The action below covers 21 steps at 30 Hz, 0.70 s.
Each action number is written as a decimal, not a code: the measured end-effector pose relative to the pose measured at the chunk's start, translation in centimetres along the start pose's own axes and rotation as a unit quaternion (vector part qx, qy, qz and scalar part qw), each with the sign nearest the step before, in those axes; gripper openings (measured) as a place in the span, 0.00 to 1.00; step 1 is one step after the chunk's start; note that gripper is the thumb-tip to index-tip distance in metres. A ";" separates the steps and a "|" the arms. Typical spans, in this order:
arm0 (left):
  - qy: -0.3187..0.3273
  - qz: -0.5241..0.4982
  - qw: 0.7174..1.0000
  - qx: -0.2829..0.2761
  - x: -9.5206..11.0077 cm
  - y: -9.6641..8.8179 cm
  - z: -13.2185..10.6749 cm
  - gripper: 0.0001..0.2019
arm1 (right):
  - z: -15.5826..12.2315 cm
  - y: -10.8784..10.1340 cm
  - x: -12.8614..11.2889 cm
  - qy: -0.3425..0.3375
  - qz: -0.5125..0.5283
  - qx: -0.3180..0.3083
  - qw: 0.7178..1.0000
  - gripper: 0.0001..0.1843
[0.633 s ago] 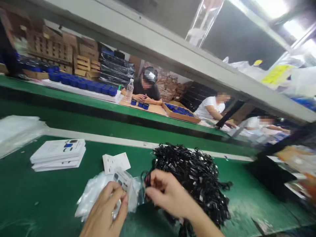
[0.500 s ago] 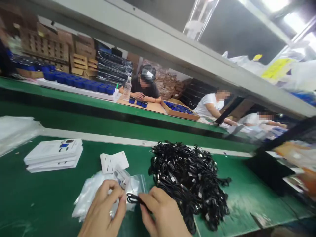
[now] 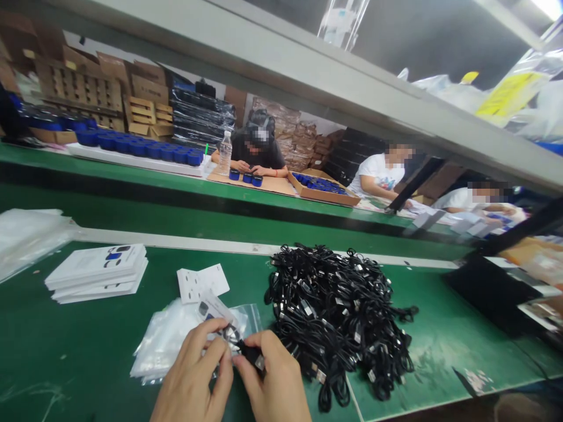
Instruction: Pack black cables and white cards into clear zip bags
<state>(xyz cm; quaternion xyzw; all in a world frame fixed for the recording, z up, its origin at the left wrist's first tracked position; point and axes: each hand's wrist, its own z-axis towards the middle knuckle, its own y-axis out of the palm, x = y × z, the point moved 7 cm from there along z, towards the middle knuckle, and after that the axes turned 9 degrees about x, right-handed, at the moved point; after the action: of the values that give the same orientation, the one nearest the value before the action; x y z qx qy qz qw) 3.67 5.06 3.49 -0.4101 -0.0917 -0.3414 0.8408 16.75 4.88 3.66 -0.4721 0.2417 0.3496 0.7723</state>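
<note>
My right hand (image 3: 275,372) pinches a black cable (image 3: 251,354), left of the cable pile (image 3: 334,328); what my nearly closed left hand (image 3: 197,366) grips, I can't tell — a loose loop could snag the plastic bags (image 3: 160,337).

Front and centre on the counter (image 3: 53,340), left hand (image 3: 193,372) and right hand (image 3: 279,375) are together at the near side of the plastic bags (image 3: 153,346), a cable (image 3: 252,354) between their fingertips! Just right of them lies the cable heap (image 3: 334,316); behind the bags, loose leaflets (image 3: 206,282). Left of those sits the leaflet stack (image 3: 94,269), and farther left (cut by the edge of view) the plastic sheets (image 3: 30,237). Behind everything, on the far counter (image 3: 132,180): a container row (image 3: 149,147), then a bottle (image 3: 225,153), three containers (image 3: 247,177) before a person (image 3: 275,153), and a carton (image 3: 329,198) right of them.
</note>
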 end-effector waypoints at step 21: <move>0.018 0.000 1.000 0.012 2.0 -0.1 -1.3 0.07 | -1.3 0.5 0.3 -0.036 0.038 0.092 0.994 0.09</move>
<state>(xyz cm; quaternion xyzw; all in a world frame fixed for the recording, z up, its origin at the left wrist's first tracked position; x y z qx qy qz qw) 4.98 3.05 3.56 -0.3938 -0.0806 -0.3476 0.8471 16.51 3.95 2.65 -0.3769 0.2631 0.3720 0.8065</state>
